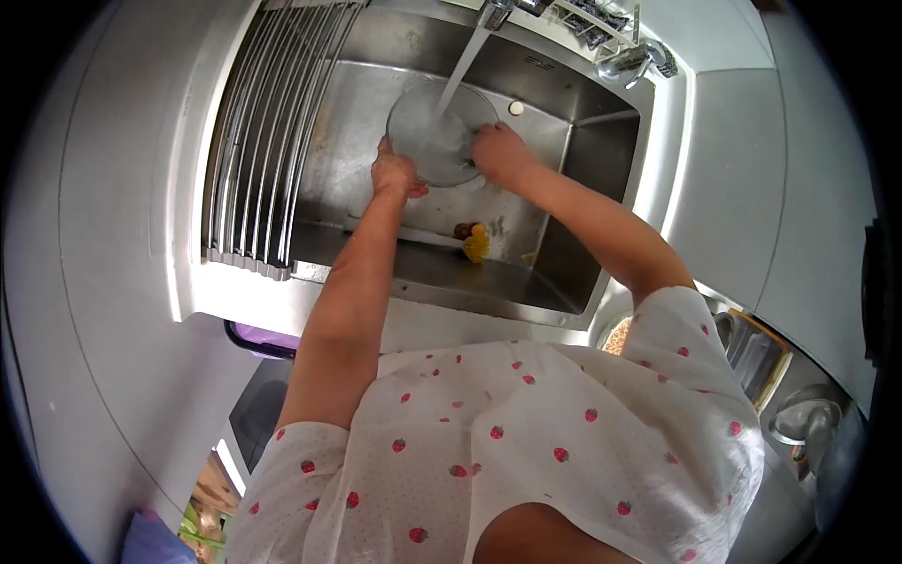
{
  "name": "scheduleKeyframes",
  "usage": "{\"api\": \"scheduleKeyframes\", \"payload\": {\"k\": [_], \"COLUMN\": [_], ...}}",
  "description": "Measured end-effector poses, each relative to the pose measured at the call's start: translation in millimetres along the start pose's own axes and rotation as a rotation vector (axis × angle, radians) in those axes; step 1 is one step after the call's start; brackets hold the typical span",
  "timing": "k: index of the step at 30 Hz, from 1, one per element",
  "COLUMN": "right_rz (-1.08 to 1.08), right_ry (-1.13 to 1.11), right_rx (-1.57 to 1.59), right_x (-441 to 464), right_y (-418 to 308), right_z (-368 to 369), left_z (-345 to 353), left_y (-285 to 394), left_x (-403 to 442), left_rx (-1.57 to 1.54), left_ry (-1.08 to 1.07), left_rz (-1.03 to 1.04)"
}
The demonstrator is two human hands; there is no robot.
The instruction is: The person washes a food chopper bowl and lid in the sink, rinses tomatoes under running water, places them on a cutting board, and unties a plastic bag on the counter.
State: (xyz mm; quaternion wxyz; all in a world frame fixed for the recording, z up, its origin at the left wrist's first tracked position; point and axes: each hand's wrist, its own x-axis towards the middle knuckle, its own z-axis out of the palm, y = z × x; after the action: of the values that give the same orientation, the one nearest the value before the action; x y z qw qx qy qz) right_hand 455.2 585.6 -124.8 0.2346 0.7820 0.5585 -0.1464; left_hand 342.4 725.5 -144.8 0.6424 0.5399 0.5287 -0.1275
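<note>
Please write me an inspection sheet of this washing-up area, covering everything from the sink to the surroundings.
Surface: steel sink, wet, with marks on its floor.
Job's things: clear bowl, tilt unclear, under water running from the tap.
Clutter: yellow-headed brush lying in the sink; small brown lump beside its head, nature unclear; small pale disc beyond the bowl.
Grippers: bare hands; left hand holds the bowl's rim, right hand is at its right side, blurred, grip unclear.
Cables: nothing seen.
Surroundings: slatted rack over the sink's left side; purple tub below the counter edge.
</note>
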Motion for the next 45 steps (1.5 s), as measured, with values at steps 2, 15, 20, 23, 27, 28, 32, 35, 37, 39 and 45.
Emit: {"api": "scheduleKeyframes", "payload": {"k": [2,15,20,23,27,28,32,35,37,39,45], "right_rz": [0.001,0.053,0.993,1.053,0.755,0.753,-0.001,0.123,0.385,0.563,0.294], "right_ry": [-0.182,-0.226,0.123,0.45,0.509,0.51,0.075,0.014,0.137,0.282,0.807], "right_rx": [0.258,0.388,1.721,2.063,1.345,1.343,0.894,0.672,0.614,0.754,1.444], "right_x": [-8,13,36,75,127,122,73,52,50,50,27], "right_y": [4,-19,-9,-18,-53,-56,-54,-39,-40,-46,-87], "right_z": [-13,14,25,14,20,21,27,30,39,44,-13], "left_z": [0,0,0,-4,-8,-8,-7,-16,-23,-27,-29], "left_y": [2,1,7,-3,0,1,-1,2,0,4,12], "left_x": [-1,3,-7,9,9,8,11,4,16,15,11], "left_rx": [0.023,0.035,0.083,0.13,0.175,0.183,0.247,0.16,0.109,-0.085,-0.697], "left_ry": [-0.003,-0.025,-0.029,-0.097,-0.121,-0.106,-0.099,-0.2,-0.143,-0.066,-0.139], "left_rz": [0.017,-0.003,-0.051,-0.026,-0.028,-0.021,-0.013,-0.007,0.005,0.057,0.034]}}
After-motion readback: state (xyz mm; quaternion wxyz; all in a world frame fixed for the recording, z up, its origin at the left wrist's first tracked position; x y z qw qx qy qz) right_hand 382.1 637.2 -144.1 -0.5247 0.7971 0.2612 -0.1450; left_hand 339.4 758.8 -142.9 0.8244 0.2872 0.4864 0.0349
